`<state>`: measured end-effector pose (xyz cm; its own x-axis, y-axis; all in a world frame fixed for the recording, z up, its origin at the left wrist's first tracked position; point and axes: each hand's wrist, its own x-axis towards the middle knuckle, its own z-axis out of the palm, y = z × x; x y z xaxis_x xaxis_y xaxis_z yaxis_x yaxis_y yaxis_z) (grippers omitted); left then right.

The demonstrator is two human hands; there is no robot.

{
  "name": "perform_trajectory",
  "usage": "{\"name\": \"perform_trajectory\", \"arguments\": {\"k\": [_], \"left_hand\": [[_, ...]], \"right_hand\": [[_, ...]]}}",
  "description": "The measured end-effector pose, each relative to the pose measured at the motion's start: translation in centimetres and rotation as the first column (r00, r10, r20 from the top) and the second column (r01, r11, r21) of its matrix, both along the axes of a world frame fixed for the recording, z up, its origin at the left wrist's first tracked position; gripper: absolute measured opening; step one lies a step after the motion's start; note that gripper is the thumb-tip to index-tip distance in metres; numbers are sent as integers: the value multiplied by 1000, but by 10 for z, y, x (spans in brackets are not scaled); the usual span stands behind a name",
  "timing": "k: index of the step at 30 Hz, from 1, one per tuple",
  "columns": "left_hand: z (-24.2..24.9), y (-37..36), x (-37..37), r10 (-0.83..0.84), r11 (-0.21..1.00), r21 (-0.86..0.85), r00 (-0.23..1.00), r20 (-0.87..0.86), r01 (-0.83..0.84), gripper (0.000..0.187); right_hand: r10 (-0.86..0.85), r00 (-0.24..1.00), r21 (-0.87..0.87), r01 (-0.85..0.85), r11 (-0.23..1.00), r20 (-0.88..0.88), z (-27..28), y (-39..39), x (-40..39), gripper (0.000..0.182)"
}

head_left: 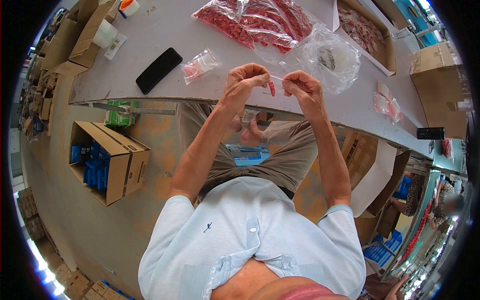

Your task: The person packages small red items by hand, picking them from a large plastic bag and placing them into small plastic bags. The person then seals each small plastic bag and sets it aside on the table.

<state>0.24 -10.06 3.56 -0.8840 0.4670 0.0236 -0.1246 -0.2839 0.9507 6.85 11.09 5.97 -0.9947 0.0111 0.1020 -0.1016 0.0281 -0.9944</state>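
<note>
Both hands are raised over the table's near edge, fingertips pinched. Between them stretches a small clear plastic bag (276, 76), its top edge held on one side by my left hand (245, 84) and on the other by my right hand (306, 93). A small red plug-like piece (272, 88) shows just under the left fingertips, with a thin metallic bit beside it. On the table to the left lies a filled small bag (200, 65) with red and white contents. Beyond my hands is a large clear bag of red pieces (255, 22).
A black phone (159, 70) lies on the table (115, 82) at left. A tape roll in plastic wrap (327, 59) and a carton tray of small bags (390, 55) stand at right, near more filled bags (388, 102). An open carton (127, 167) with blue boxes sits on the floor.
</note>
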Motion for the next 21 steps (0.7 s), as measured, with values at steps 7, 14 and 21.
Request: {"name": "perform_trajectory", "arguments": {"k": [7,14,21], "left_hand": [[21,8,15,2,999,-36,999,-50,-3,13],[19,10,11,-5,987,-160,992,-127,-15,7],[21,14,14,-42,982,-185,998,-53,32,7]], "right_hand": [[-48,999,51,47,998,21,7,-2,4,6],[-9,1000,26,9,1000,9,4,-2,7,7],[-25,997,120,33,992,-67,7,5,10,6]]}}
